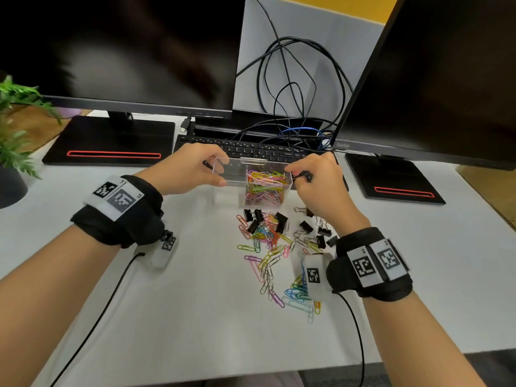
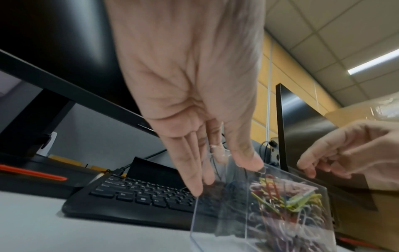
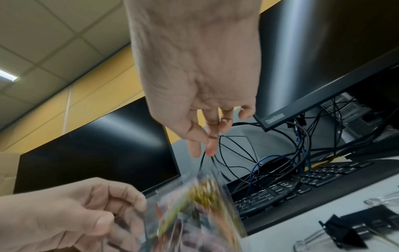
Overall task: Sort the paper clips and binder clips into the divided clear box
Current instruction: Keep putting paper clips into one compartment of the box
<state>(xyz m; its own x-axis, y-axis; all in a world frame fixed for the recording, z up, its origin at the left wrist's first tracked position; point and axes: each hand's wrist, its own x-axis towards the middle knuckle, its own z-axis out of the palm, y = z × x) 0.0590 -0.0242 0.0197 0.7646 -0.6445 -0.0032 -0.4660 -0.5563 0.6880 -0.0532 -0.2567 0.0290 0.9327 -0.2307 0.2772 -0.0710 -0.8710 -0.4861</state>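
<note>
Gripping the clear box (image 1: 252, 174): left hand (image 1: 186, 170); right hand (image 1: 318, 177) pinching its rim, head view only.

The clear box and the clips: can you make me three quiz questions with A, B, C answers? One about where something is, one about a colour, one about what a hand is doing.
1. Where are the binder clips?
A. In the clear box
B. On the table
C. On the keyboard

2. What colour are the binder clips?
A. Black
B. Pink
C. Yellow

3. What is the left hand doing?
A. Resting flat on the table
B. Typing
C. Holding the clear box

Answers:
1 B: they lie among loose paper clips on the table, nearer the person than the box.
2 A: each has a black body with silvery handles.
3 C: its thumb and fingers clasp the box's empty end; the other compartment holds coloured paper clips.
</note>
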